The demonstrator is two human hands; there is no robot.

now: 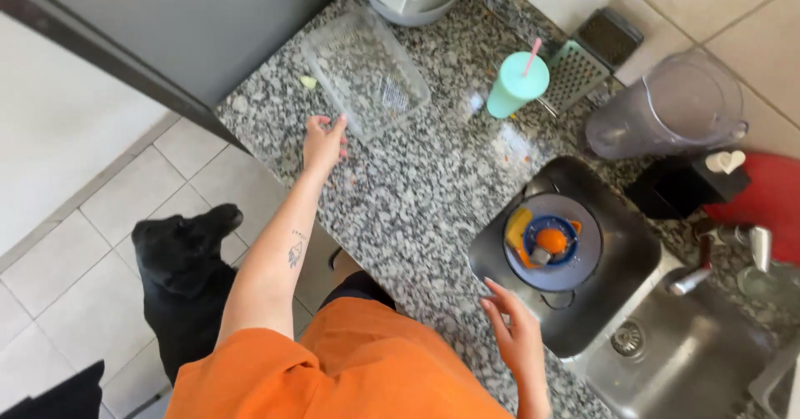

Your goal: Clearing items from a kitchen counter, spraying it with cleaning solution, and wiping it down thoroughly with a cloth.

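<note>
- A speckled grey granite counter (417, 194) runs diagonally across the view, with pale floor tiles (108, 219) to the left and a steel sink (692, 361) at the lower right.
- A black dog (187, 269) stands on the floor beside the person, who wears orange.
- The left hand (323, 142) reaches out to the near corner of a clear plastic tray (365, 73); its fingertips touch the rim, fingers loose and not closed around it.
- The tray lies flat on the counter near the far-left edge, its long axis running from the hand's side away toward the upper left, open side up.
- The right hand (517, 331) hovers open, fingers spread, holding nothing, just beside a dark board (617, 277) that carries a juicer (552, 242) with orange fruit in it.
- Farther back stand a mint cup with a pink straw (517, 84), a metal grater (575, 73) and a clear jug (667, 111).
</note>
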